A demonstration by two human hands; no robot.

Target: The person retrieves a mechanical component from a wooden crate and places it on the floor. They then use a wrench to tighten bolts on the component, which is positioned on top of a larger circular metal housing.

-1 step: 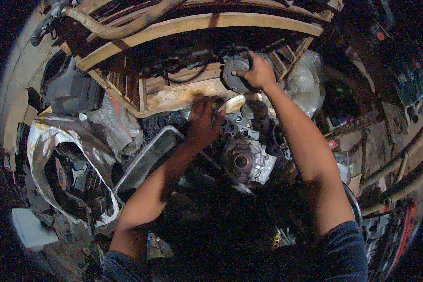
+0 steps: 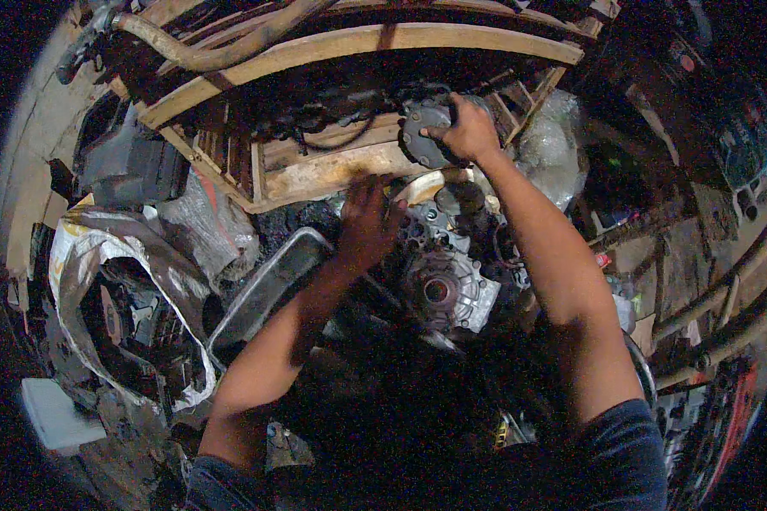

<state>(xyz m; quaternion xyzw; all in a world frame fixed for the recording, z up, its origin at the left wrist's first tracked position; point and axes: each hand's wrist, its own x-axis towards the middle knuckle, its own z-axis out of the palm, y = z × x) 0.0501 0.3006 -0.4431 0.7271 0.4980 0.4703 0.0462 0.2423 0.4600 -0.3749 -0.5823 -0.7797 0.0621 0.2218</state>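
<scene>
My right hand (image 2: 471,129) grips a dark grey, round metal cover (image 2: 426,140) with bolt heads around its rim, held up in front of a wooden crate. Its thumb lies across the cover's face, and the far fingers are hidden behind it. In shadow, my left hand (image 2: 369,217) is beside the upper left of a greasy engine block (image 2: 452,289), fingers apart and nothing seen in them. Whether it touches the block I cannot tell. The block's lower part is a pale metal casing with a round hub (image 2: 435,291) in its middle.
The slatted wooden crate (image 2: 358,48) spans the far side. At left are a metal tray (image 2: 268,285), an opened white sack (image 2: 60,255) with dark parts inside, and a dark plastic housing (image 2: 132,162). Clear plastic wrapping (image 2: 554,145) bulges at right, near several pipes (image 2: 720,345).
</scene>
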